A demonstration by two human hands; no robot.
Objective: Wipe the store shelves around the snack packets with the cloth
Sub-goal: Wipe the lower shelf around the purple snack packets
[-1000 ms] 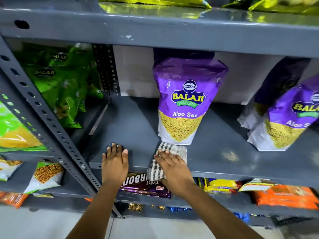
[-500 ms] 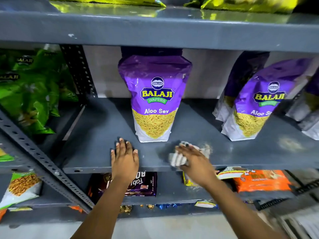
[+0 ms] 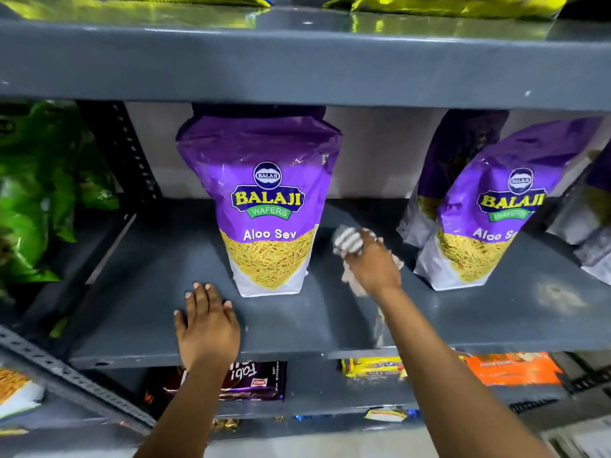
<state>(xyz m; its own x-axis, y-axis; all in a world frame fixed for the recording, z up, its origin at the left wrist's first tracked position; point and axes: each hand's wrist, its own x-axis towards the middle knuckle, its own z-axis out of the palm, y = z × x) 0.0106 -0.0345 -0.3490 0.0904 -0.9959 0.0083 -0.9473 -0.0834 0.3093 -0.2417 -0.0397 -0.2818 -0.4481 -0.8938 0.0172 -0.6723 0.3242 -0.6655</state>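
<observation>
A grey metal shelf [image 3: 152, 292] carries a purple Balaji Aloo Sev packet [image 3: 264, 206] standing upright in the middle. A second purple packet [image 3: 489, 219] leans at the right. My right hand [image 3: 372, 267] presses a checked white cloth [image 3: 347, 241] onto the shelf in the gap between the two packets, deep toward the back. The cloth is blurred with motion and bunched under the fingers. My left hand [image 3: 206, 322] lies flat, palm down, on the shelf's front part, just left of the middle packet's base.
Green snack bags [image 3: 36, 200] fill the neighbouring bay at the left, behind a perforated upright [image 3: 139, 160]. Yellow-green packets [image 3: 456, 4] lie on the shelf above. Below, a dark biscuit pack [image 3: 254, 380], a yellow pack [image 3: 373, 366] and an orange pack [image 3: 512, 368] rest.
My right hand slid the cloth from the shelf's front edge rightward and deeper, into the gap between the purple packets. The left hand stayed flat on the shelf while the view shifted right.
</observation>
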